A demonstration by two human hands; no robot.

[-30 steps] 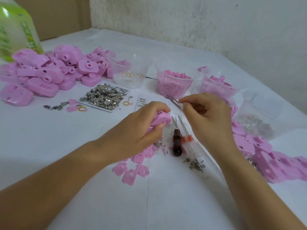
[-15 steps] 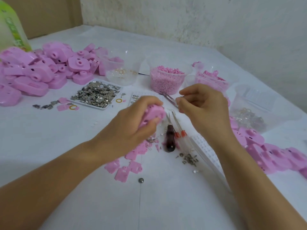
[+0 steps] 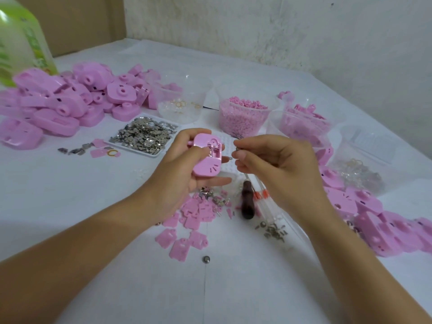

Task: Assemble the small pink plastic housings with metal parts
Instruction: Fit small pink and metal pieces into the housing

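My left hand (image 3: pixel 184 169) grips a small pink plastic housing (image 3: pixel 207 159), its open inner side turned up toward me. My right hand (image 3: pixel 275 164) is just to the right of it, thumb and forefinger pinching a tiny metal part (image 3: pixel 236 149) beside the housing's right edge. A thin metal tool tip (image 3: pixel 237 136) pokes out above the right hand's fingers. Whether the metal part touches the housing, I cannot tell.
A pile of pink housings (image 3: pixel 70 106) lies at the left, another (image 3: pixel 374 218) at the right. A white tray of metal pieces (image 3: pixel 142 136), clear cups of pink beads (image 3: pixel 243 115) and rings (image 3: pixel 180 106), flat pink covers (image 3: pixel 187 220), a dark-handled tool (image 3: pixel 246 199) and a green bottle (image 3: pixel 21 38) surround the hands.
My left hand has lifted the housing and turned its open side up. My right hand has moved closer to it with the small metal part.
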